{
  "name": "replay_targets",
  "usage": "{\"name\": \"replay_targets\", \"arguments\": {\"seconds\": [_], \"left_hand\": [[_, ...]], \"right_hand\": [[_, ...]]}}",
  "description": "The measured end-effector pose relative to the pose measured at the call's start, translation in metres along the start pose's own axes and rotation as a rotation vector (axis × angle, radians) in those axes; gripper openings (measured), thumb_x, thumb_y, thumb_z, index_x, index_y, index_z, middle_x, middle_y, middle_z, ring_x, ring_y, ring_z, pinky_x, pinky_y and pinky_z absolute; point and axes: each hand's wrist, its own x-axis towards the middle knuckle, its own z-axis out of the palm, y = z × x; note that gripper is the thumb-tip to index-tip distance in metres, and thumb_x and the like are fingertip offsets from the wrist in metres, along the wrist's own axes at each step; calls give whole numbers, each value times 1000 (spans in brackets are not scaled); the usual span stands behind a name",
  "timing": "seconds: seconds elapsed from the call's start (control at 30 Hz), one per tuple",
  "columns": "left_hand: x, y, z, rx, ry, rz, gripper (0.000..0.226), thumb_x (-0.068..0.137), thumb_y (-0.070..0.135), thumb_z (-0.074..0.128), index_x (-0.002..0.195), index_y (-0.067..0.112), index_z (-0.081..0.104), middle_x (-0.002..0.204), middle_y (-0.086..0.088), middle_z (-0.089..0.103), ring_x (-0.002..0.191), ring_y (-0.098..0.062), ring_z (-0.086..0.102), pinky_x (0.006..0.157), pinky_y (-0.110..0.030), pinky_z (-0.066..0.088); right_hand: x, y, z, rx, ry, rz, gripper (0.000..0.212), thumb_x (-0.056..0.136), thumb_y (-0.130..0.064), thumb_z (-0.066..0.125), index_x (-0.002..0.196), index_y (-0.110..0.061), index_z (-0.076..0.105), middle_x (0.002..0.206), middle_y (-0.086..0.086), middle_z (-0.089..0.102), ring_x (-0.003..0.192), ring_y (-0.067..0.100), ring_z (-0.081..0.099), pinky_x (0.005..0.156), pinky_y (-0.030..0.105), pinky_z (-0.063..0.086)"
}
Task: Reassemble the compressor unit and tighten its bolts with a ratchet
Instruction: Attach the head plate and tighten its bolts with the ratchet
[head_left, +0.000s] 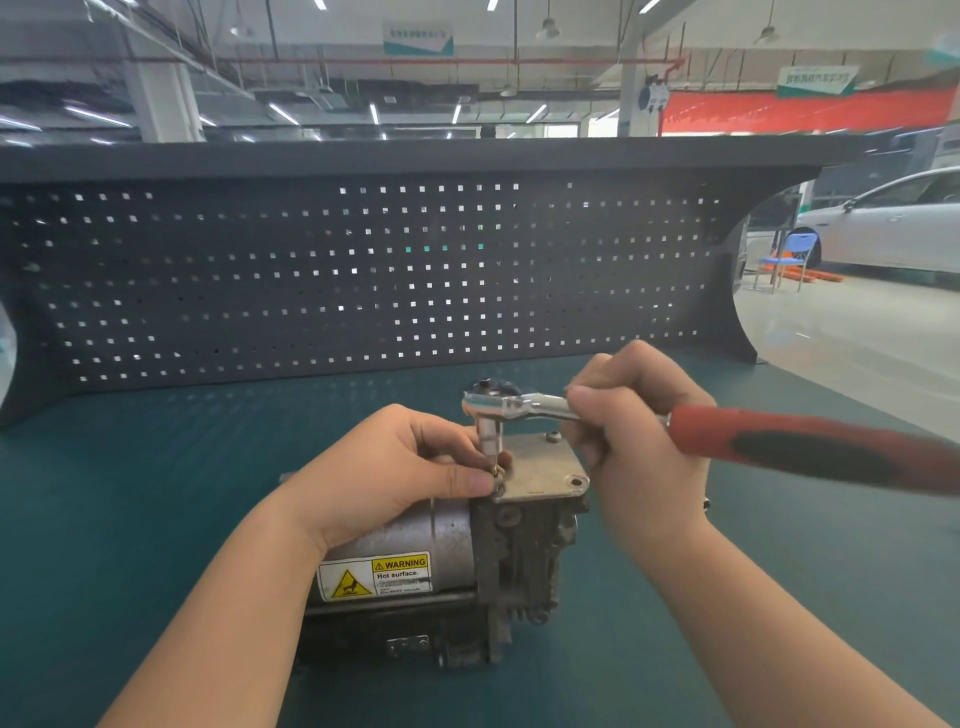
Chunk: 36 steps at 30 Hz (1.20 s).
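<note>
Grey metal compressor (441, 561) lies on the green counter (156, 493), centre | head view: left hand (395, 467) pinches the bolt (496, 472) at the plate (540, 470) corner, likely steadying it under the socket | right hand (631, 415) grips one red-handled ratchet (675, 423) near its head, for fine control | bolts seen: two, one more hole bare

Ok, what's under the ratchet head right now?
Its socket drops to a bolt at the plate's near-left corner, pinched by left hand fingers. The bolt hole is covered.
</note>
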Motion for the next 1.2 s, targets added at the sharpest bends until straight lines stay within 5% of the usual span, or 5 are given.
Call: {"name": "replay_targets", "arguments": {"seconds": [0.3, 0.43, 0.77, 1.07, 1.2], "left_hand": [[2, -3, 0, -30, -19, 24, 19, 68, 27, 78, 87, 28, 80, 107, 7, 75, 109, -6, 66, 98, -24, 51], [1, -4, 2, -132, -13, 124, 34, 75, 30, 77, 109, 30, 75, 114, 2, 73, 111, -14, 67, 92, -20, 51], [2, -2, 10, -187, 33, 127, 11, 75, 27, 70, 69, 28, 79, 70, 11, 74, 64, 2, 68, 59, -9, 50], [3, -6, 8, -142, 81, 117, 25, 66, 38, 79, 88, 27, 80, 97, -3, 77, 99, -16, 72, 91, -28, 52], [5, -4, 11, -119, 107, 120, 21, 68, 35, 77, 88, 29, 80, 93, -1, 77, 93, -14, 73, 85, -23, 54]], "right_hand": [[1, 1, -5, 259, -11, 149, 19, 60, -17, 59, 46, -28, 51, 48, -9, 42, 41, 12, 38, 48, 22, 28], [-2, -3, -3, 86, -41, 103, 17, 61, -24, 59, 47, -29, 51, 47, -8, 44, 45, 16, 35, 50, 26, 28], [-34, -34, 39, -728, -36, -283, 21, 76, -17, 56, 66, -9, 38, 55, 4, 41, 50, 16, 37, 45, 27, 35], [10, -44, -6, -172, -200, 275, 14, 73, -33, 73, 64, -24, 66, 53, -5, 59, 45, 10, 52, 48, 20, 41], [-14, -39, -4, -260, -149, 111, 16, 69, -30, 74, 71, -29, 58, 61, -9, 59, 50, 4, 52, 49, 15, 42]]}}
